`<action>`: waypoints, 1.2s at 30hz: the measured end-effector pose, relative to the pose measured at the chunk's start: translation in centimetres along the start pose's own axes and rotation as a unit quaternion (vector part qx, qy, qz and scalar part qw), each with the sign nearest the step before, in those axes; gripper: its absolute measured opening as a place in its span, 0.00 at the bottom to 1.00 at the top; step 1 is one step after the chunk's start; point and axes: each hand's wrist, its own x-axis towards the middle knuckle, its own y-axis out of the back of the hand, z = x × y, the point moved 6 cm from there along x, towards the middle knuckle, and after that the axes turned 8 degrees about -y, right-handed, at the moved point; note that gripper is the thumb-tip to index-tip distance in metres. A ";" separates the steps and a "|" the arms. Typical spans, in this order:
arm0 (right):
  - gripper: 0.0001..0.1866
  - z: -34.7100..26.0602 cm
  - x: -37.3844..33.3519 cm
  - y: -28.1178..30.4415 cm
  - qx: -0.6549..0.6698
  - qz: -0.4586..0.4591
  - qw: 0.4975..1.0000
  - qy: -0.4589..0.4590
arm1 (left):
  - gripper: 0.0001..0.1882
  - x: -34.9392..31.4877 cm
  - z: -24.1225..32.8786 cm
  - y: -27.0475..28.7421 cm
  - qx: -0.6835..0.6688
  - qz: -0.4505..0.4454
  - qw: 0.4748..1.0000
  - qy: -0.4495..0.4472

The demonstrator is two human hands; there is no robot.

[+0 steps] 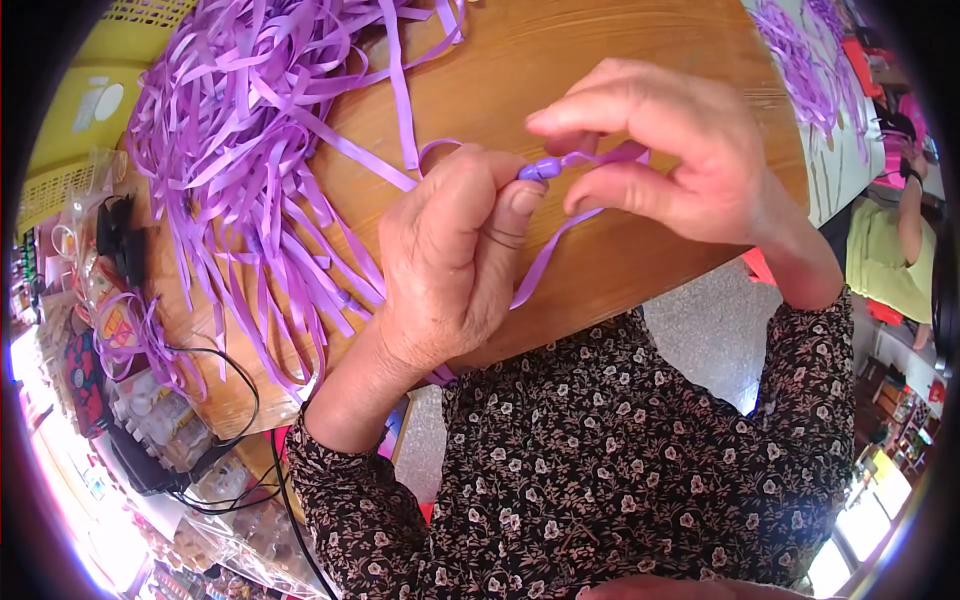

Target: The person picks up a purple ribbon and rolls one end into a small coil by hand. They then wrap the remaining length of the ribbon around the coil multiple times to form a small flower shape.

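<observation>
My left hand (450, 245) is closed, its thumb and forefinger pinching a small purple plastic clasp (541, 170). From the clasp a purple ribbon (604, 158) runs toward my right palm, and another length hangs below between the hands. My right hand (690, 150) is raised just right of the clasp, thumb and forefinger spread apart around the ribbon without pinching it. Its other fingers are partly hidden. Left of my left hand, a large tangled heap of purple ribbons (260, 110) covers the wooden table (520, 60).
Yellow plastic baskets (105, 110) stand at the far left. Bags, dark cables (250, 400) and small packages crowd the table's left edge. More purple ribbons (805, 75) lie on a pale table at the far right, near another person in a yellow-green top (890, 260).
</observation>
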 end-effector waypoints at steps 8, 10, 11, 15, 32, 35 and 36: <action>0.18 -1.2 -0.4 -0.2 -0.100 0.047 0.987 0.117 | 0.04 0.2 0.0 0.2 -0.019 0.005 1.000 0.012; 0.18 -1.5 -0.5 -0.4 -0.092 0.076 0.984 0.130 | 0.05 0.2 0.2 0.3 -0.011 0.013 1.000 -0.017; 0.17 -1.6 -0.6 -0.3 -0.085 0.106 0.980 0.143 | 0.05 0.1 0.1 0.4 0.000 0.015 1.000 -0.011; 0.17 -1.5 -0.6 -0.3 -0.081 0.101 0.979 0.155 | 0.08 0.1 0.0 0.5 0.004 0.037 0.999 -0.023; 0.11 -1.3 0.2 -0.3 -0.092 0.054 0.993 0.057 | 0.04 -0.6 -1.9 0.0 -0.192 0.016 0.968 0.161; 0.11 -0.9 0.2 -0.5 -0.081 0.034 0.996 0.035 | 0.04 -0.6 -2.1 0.0 -0.203 0.020 0.966 0.159; 0.11 -0.8 0.2 -0.4 -0.082 0.034 0.996 0.034 | 0.03 -0.6 -2.1 0.1 -0.195 0.020 0.968 0.156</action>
